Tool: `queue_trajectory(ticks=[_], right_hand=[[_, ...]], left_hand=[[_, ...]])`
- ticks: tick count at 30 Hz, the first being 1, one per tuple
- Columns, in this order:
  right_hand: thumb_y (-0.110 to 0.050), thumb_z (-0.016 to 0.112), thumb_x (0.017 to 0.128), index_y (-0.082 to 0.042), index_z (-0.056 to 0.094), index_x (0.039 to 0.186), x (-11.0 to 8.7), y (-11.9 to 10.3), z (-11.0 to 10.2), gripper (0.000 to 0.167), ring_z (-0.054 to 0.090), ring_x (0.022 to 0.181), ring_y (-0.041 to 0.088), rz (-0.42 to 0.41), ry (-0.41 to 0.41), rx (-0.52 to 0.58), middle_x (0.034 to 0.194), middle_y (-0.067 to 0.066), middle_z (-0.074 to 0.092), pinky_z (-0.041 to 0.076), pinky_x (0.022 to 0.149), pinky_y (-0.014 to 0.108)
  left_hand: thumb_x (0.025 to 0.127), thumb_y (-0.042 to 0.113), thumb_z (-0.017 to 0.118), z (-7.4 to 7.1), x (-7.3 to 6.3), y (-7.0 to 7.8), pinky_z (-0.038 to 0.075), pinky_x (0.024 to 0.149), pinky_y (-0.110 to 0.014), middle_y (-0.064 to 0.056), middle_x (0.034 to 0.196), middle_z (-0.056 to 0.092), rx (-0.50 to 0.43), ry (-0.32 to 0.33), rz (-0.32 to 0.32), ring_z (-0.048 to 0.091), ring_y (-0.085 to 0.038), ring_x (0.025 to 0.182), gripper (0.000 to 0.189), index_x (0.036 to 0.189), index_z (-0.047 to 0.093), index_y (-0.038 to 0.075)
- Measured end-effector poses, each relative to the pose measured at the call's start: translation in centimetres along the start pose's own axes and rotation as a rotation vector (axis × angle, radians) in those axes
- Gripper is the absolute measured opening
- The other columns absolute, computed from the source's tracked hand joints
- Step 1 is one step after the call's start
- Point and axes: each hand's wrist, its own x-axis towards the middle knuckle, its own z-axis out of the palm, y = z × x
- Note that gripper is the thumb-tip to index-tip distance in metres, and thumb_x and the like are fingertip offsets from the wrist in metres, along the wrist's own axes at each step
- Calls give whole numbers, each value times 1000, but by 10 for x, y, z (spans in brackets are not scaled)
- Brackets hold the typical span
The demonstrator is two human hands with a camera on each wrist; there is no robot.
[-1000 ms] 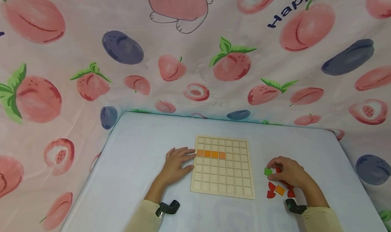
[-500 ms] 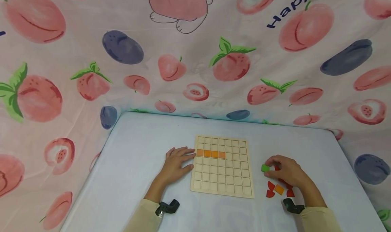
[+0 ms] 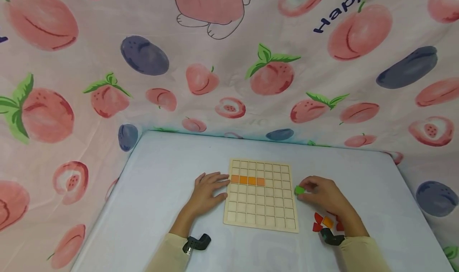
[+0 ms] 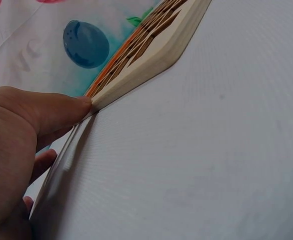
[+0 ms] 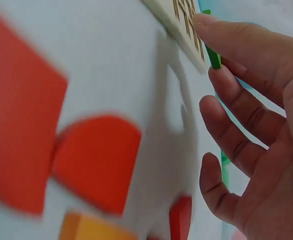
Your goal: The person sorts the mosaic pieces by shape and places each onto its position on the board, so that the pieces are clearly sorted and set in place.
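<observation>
A wooden grid board (image 3: 261, 208) lies flat on the white table, with several orange square tiles (image 3: 248, 180) in a row in its cells. My left hand (image 3: 208, 194) rests along the board's left edge, fingers spread; in the left wrist view its thumb (image 4: 61, 107) touches the board's side. Just off the board's right edge, my right hand (image 3: 322, 192) pinches a green tile (image 3: 299, 190) between thumb and fingers. The right wrist view shows this green tile (image 5: 214, 52) edge-on, above the table, while the other fingers are loosely bent.
Loose red pieces (image 3: 317, 227) with a curved side and an orange square tile (image 3: 328, 222) lie below my right wrist, some partly hidden by it. A fruit-patterned cloth (image 3: 229, 73) hangs behind the table. Each wrist wears a black camera mount (image 3: 197, 243).
My right hand has moved left and slightly away from me, carrying the green tile from beside the red pieces to near the board's right edge. The left hand has stayed put.
</observation>
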Motion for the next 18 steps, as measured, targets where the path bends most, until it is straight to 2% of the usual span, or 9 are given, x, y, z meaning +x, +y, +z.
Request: queue_trajectory(ticks=[9, 18], right_hand=[[-30, 89, 79, -20, 73, 103, 16, -15, 13, 30, 65, 98, 18, -34, -14, 65, 101, -4, 72, 54, 86, 37], [-22, 89, 78, -17, 73, 104, 29, -26, 28, 31, 63, 93, 19, -140, -2, 112, 101, -4, 71, 53, 82, 31]], left_hand=[[94, 31, 72, 0, 0, 0, 18, 121, -62, 5, 148, 59, -1, 6, 3, 44, -26, 145, 45, 137, 67, 20], [94, 32, 72, 0, 1, 0, 18, 121, -62, 5, 148, 59, 4, 6, 7, 44, -26, 145, 45, 137, 67, 21]])
